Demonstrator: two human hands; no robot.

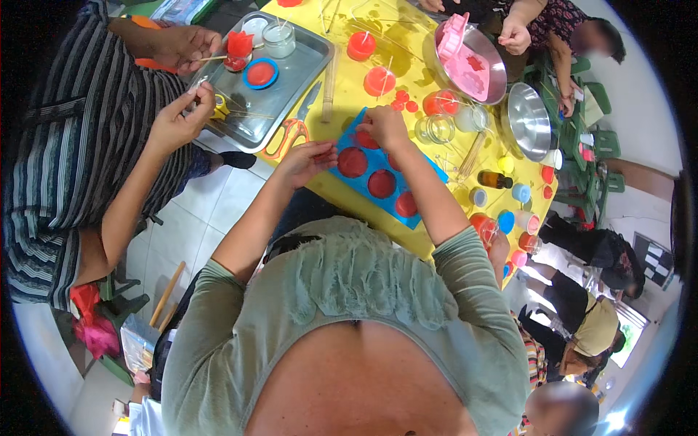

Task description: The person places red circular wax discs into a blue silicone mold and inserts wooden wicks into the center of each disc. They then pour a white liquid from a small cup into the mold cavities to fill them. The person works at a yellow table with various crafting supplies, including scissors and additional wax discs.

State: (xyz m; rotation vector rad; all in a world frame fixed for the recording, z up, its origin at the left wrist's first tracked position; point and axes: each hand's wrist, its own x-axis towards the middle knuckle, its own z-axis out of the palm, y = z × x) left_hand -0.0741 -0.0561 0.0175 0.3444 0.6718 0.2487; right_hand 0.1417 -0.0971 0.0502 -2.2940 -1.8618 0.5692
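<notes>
In the head view a blue silicone mold (357, 184) with several round cavities of red wax (381, 183) lies on the yellow-covered table. My right hand (384, 128) reaches over its far edge, fingers bent down at a red round (366, 140); whether they grip it is hidden. Beside the mold's left corner is my left hand (311, 162), fingers loosely spread, with nothing seen in it. Orange-handled scissors (288, 136) lie left of it. Beyond the mold stand glass jars of red wax (380, 82) with sticks, and small red pieces (402, 96).
A metal tray (256, 131) at left holds a jar, a red flower-shaped piece and yellow-handled scissors; a co-worker's hands are over it. Metal bowls (528, 122), a brown bottle (493, 180) and small colored cups stand at right. Other people's hands are at the far and right edges.
</notes>
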